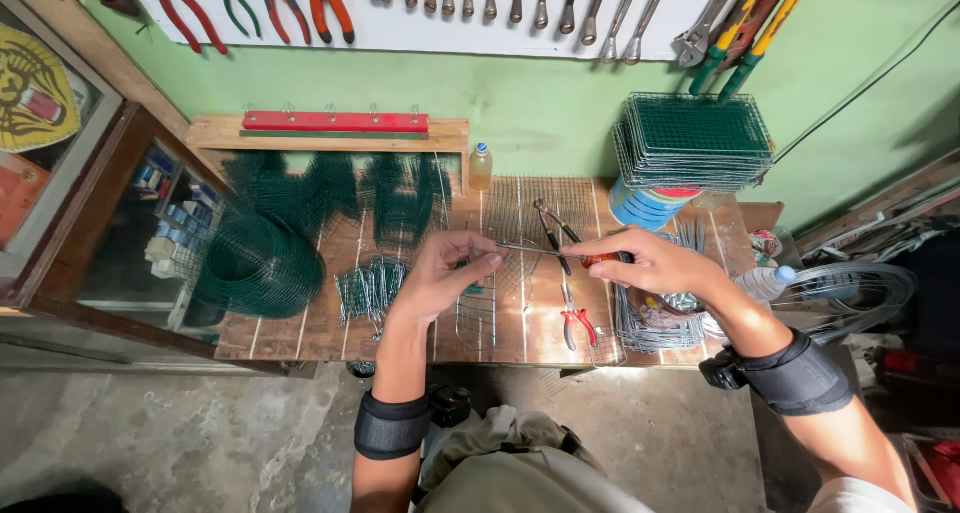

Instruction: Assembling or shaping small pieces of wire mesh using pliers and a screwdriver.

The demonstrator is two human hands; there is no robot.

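Currently, a red-handled tool (560,254) is gripped by the closed right hand (650,263) above the wooden surface (300,333), its tip pinched by the left hand (440,273) fingers (480,263), so alignment appears in hand; steady pressure seems required.

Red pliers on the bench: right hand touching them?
Apart. The head view shows the red pliers lying on the bench, with bare wood between them and the right hand above.

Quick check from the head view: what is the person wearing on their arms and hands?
Both hands, left and right, are bare, no gloves. Each forearm carries a wide black band: left band, right band. A small black device sits beside the right band. No sleeves reach the forearms.
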